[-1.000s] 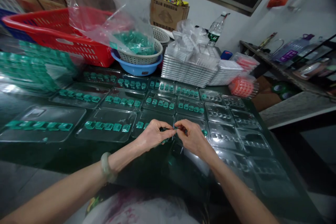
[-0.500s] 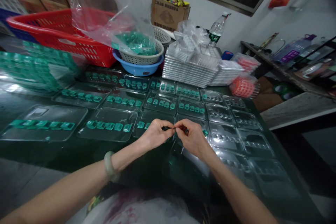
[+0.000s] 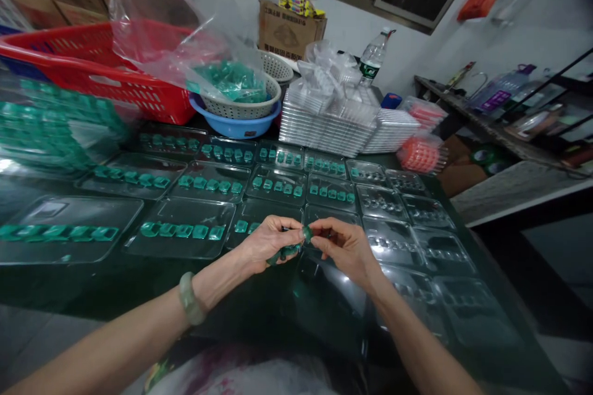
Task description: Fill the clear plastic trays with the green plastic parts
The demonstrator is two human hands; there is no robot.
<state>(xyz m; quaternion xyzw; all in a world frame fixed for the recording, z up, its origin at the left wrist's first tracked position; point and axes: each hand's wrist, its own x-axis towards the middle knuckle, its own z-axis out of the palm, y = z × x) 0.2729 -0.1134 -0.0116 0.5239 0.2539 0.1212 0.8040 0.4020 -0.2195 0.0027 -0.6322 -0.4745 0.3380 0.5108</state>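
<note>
My left hand (image 3: 266, 242) is cupped and closed around several small green pieces (image 3: 283, 252), palm turned up a little. My right hand (image 3: 343, 245) pinches one green piece (image 3: 306, 234) between thumb and fingertips, right beside the left thumb. Both hands hover over a clear blister tray (image 3: 259, 222) that holds two green pieces at its left end. A pale bangle (image 3: 189, 299) sits on my left wrist. Rows of clear trays cover the dark table (image 3: 115, 284); those to the left and behind carry rows of green pieces (image 3: 181, 230), those to the right (image 3: 403, 236) show bare pockets.
A red basket (image 3: 115, 83) with a plastic bag stands at the back left. Beside it a white colander of green pieces (image 3: 236, 89) sits in a blue bowl. Stacked clear trays (image 3: 338, 123), a water bottle (image 3: 372, 58), a cardboard box (image 3: 290, 28) and orange packets (image 3: 419, 151) lie behind.
Both hands have drawn slightly back toward me and lifted. The left palm has turned up, showing the green pieces in it, and the right hand now shows a green piece pinched.
</note>
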